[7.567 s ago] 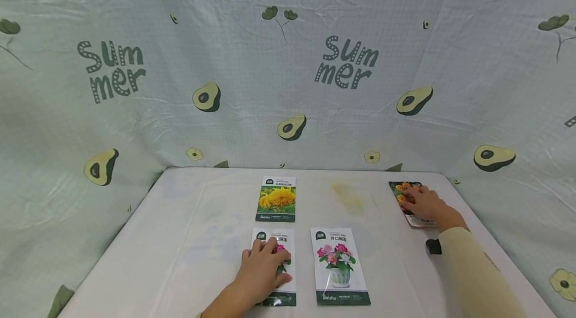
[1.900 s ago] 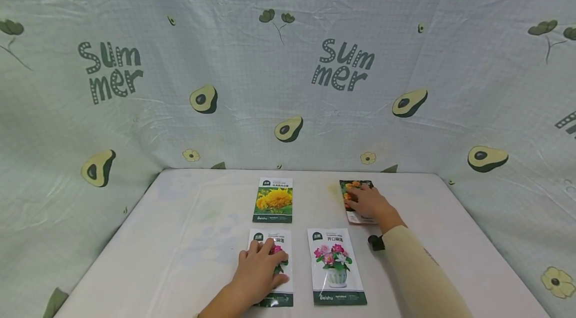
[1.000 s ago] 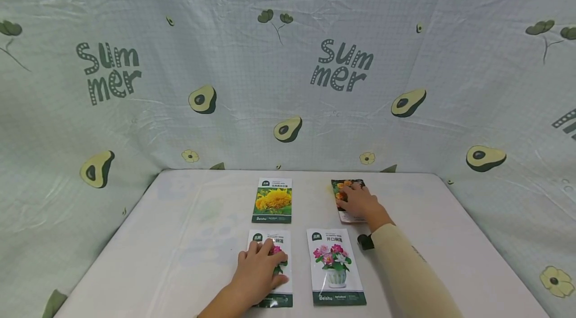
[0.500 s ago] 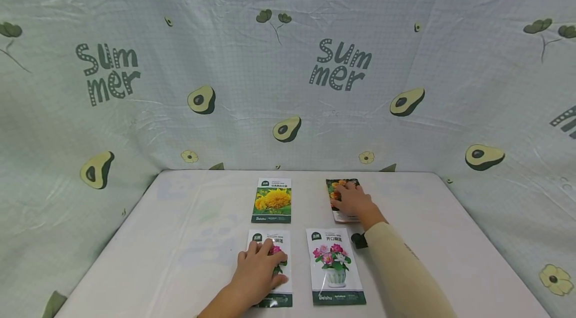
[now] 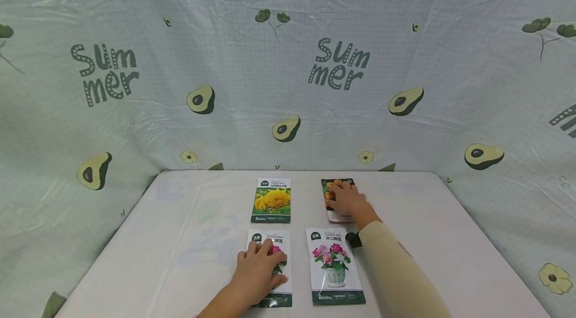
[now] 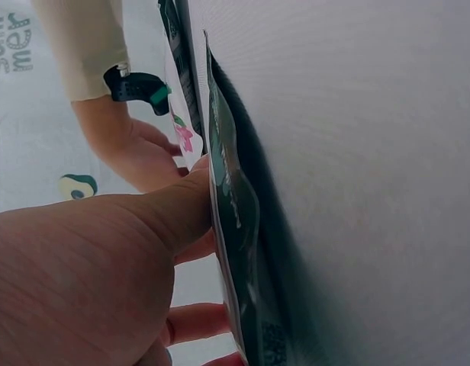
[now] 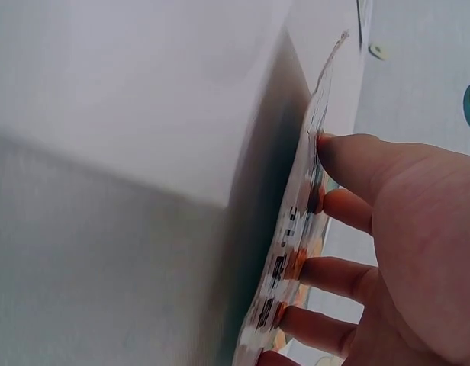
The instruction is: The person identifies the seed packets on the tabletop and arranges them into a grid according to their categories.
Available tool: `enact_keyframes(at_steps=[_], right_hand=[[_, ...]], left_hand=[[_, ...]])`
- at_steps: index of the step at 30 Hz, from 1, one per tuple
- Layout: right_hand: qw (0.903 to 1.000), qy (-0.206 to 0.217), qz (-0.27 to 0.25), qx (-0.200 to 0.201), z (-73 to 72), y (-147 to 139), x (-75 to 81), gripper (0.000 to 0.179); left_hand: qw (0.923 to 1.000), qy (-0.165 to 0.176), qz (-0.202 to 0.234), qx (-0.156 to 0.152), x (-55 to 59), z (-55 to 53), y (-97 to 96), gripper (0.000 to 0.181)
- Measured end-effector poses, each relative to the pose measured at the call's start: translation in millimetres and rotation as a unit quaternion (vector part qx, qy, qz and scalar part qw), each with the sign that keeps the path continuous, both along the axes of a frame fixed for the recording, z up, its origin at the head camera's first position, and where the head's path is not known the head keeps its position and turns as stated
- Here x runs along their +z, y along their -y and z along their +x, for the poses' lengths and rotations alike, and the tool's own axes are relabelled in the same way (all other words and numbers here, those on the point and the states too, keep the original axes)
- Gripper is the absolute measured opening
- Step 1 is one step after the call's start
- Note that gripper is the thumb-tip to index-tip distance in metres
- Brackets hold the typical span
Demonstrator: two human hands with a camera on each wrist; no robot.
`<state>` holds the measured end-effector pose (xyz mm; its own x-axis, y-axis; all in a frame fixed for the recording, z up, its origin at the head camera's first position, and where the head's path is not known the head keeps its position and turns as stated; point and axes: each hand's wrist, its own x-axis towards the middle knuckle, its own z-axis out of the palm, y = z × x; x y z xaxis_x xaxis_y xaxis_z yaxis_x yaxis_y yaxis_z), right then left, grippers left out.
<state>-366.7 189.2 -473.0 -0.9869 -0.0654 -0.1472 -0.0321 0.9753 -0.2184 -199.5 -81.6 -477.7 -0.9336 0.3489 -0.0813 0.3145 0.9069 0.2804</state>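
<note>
My right hand (image 5: pixel 347 200) rests with spread fingertips on a dark seed packet printed with orange flowers (image 5: pixel 334 216), lying at the back, right of the middle. In the right wrist view, the thumb and fingers press on the face of this packet (image 7: pixel 275 267), whose near end is raised off the table. My left hand (image 5: pixel 258 270) lies over a white seed packet with pink flowers (image 5: pixel 279 236) near the front, covering much of its picture. The left wrist view shows the thumb and fingertips touching that packet's face (image 6: pixel 233 198).
Right of the left hand lies a matching white packet with potted pink flowers (image 5: pixel 335 258). A yellow-flower packet (image 5: pixel 272 200) lies behind the left hand. All are on a white table (image 5: pixel 193 258) backed by an avocado-print cloth (image 5: pixel 243 58). A black wrist strap (image 5: pixel 353 240) overlaps the white packet's corner.
The right hand has slid the orange-flower packet leftward from the table's right side, to the right of the yellow-flower packet with a gap between. The left hand stays on its packet.
</note>
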Motion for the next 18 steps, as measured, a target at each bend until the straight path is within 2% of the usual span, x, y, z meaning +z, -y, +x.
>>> enact_keyframes(at_steps=[18], right_hand=[[0.9999, 0.006, 0.004, 0.009, 2.8, 17, 5.3, 0.063]], left_hand=[[1.0000, 0.004, -0.001, 0.005, 0.3, -0.3, -1.2, 0.040]])
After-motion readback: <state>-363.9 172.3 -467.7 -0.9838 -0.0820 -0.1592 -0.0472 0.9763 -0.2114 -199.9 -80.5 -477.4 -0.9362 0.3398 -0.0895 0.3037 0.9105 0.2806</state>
